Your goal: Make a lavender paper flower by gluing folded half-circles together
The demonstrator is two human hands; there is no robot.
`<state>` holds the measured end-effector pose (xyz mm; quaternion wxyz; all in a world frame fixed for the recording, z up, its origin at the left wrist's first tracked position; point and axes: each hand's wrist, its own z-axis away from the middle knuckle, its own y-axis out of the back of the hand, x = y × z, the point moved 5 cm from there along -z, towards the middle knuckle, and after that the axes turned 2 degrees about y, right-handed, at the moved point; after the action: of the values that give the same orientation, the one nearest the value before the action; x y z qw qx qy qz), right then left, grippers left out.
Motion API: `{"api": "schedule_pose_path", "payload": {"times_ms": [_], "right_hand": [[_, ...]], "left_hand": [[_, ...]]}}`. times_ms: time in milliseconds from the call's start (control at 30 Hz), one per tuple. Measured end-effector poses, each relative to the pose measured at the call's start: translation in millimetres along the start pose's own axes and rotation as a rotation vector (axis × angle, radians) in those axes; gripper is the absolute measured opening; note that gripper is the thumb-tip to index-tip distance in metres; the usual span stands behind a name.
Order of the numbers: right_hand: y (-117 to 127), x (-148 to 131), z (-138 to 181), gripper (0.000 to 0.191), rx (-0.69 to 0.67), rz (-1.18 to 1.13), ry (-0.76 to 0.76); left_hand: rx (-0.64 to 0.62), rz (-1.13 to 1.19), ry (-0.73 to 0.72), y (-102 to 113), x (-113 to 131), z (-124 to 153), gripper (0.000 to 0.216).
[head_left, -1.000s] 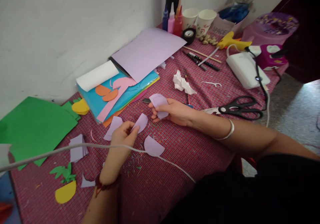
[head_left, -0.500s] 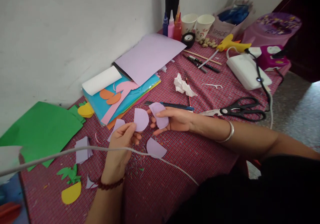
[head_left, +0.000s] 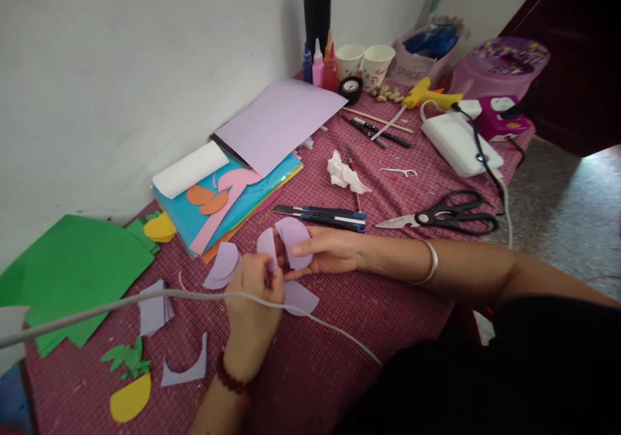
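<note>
My left hand (head_left: 257,293) pinches a light purple half-round paper piece (head_left: 266,246) between thumb and fingers. Close beside it, my right hand (head_left: 323,251) grips another purple half-round piece (head_left: 297,238), thumb across its front. Whether more than one piece is stacked there I cannot tell. Below the hands, a purple cutout (head_left: 301,298) lies on the checked tablecloth, partly covered by my right hand and crossed by a white cable (head_left: 194,295). More purple half-rounds (head_left: 226,262) lie just left of my left hand. A curved purple offcut (head_left: 187,370) is nearer the front.
Black-handled scissors (head_left: 444,215) and a utility knife (head_left: 325,216) lie beyond my right arm. Green sheets (head_left: 72,273) and yellow half-rounds (head_left: 130,397) are at the left. A yellow glue gun (head_left: 431,95), paper cups (head_left: 378,63) and a white box (head_left: 460,141) stand farther back.
My left hand has moved right, bringing its purple piece against the one in my right hand, and turned it so its curve faces left. The whole view has shifted slightly.
</note>
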<state>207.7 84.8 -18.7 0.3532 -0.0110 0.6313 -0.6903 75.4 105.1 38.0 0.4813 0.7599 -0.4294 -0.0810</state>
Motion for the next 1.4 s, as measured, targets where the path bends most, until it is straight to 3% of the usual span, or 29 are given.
{"api": "schedule_pose_path", "payload": {"times_ms": [200,300,367,433,500,567,633,733,833,900,1033,1267,1400], "right_hand": [[0,3,-1,0.045,-0.037,-0.002,0.005],[2,1,-2,0.046,-0.037,-0.019,0.011],[3,1,-2,0.047,-0.055,-0.014,0.007],[5,3,-3,0.048,-0.064,-0.001,-0.007],[7,4,-4,0.048,-0.055,0.018,-0.014],[7,6,-4,0.045,-0.046,0.048,-0.016],[8,6,-4,0.043,-0.035,0.087,-0.014],[9,4,-4,0.046,0.002,0.132,0.002],[11,4,-5,0.05,0.034,0.142,0.017],[11,6,-6,0.05,0.022,0.151,0.01],[10,12,-6,0.048,-0.016,0.183,-0.039],[8,8,-4,0.05,0.021,0.217,0.019],[3,19,-6,0.044,-0.093,0.246,-0.01]], "left_hand": [[-0.127,0.097,-0.218,-5,22,5,0.014],[0.011,0.197,-0.262,8,16,5,0.027],[0.111,0.292,-0.089,14,1,3,0.026],[0.127,0.447,0.226,10,-19,1,0.019],[0.034,0.609,0.509,-4,-33,3,0.015],[-0.076,0.723,0.644,-18,-38,5,0.018],[-0.132,0.802,0.676,-25,-37,4,0.021],[-0.1,0.936,0.732,-22,-35,1,0.019],[-0.087,1.08,0.886,-16,-35,-1,0.019],[-0.159,1.103,0.956,-15,-35,0,0.025],[-0.359,0.997,0.888,-16,-37,3,0.029],[-0.245,0.797,0.831,-5,-48,8,0.036],[-0.39,0.834,0.836,-20,-28,8,0.032]]}}
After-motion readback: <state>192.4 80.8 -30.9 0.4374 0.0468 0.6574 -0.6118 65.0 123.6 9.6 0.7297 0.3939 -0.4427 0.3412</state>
